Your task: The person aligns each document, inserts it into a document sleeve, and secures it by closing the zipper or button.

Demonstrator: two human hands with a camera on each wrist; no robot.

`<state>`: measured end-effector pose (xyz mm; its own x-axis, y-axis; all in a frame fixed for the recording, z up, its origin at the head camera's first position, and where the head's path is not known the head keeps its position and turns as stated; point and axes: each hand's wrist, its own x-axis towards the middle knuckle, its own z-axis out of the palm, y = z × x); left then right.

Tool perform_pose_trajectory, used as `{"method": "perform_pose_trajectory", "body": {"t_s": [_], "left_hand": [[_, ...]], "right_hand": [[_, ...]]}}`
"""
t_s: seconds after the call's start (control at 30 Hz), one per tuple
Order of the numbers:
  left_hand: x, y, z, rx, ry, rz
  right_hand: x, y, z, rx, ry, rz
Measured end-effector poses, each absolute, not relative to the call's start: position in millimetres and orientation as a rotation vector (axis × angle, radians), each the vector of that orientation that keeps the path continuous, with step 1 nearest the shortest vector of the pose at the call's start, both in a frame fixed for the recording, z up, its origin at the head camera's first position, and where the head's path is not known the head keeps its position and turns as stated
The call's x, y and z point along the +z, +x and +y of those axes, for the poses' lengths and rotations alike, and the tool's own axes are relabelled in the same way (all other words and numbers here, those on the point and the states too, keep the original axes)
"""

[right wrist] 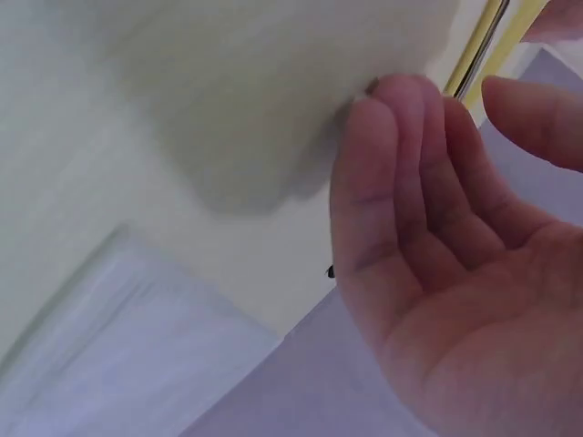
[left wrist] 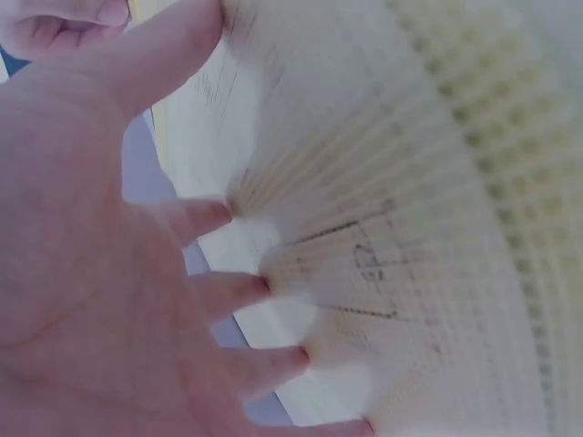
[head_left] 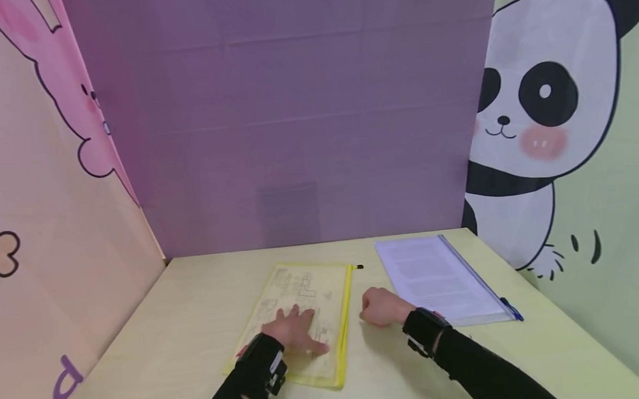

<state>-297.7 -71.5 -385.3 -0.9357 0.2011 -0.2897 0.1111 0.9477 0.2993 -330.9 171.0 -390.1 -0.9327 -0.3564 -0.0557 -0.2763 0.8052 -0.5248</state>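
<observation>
A yellow-edged clear zip pouch (head_left: 324, 311) with printed sheets inside lies flat on the table. My left hand (head_left: 293, 332) rests on it with fingers spread and thumb out to the right. In the left wrist view the fingertips (left wrist: 290, 360) touch the pouch's textured surface. To the right of the pouch, my right hand (head_left: 385, 307) hovers just over the table, fingers loosely curled. Nothing lies between those fingers (right wrist: 364, 182) and the thumb in the right wrist view. Beyond it is a second pouch (head_left: 433, 278), whitish-lilac with a dark blue zip edge and printed pages.
The pale wooden table (head_left: 186, 321) meets a purple backdrop (head_left: 306, 135) at its far edge. A pink printed panel (head_left: 62, 249) borders the left side, and a panda-printed panel (head_left: 600, 213) the right. A black zip pull (head_left: 359, 267) sticks out from the yellow pouch's far right corner.
</observation>
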Motion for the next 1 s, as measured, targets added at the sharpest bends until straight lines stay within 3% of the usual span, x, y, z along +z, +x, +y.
{"method": "perform_pose_trajectory", "body": {"t_s": [0.73,1.0], "left_hand": [[-385,-305,-86,0.449,0.513,2.598],[-386,-306,-90,0.489,0.547,2.567]], "right_hand": [[-392,-368,211,-0.315,-0.395,3.124],[-402,-373,217,-0.393,-0.399,3.139]]}}
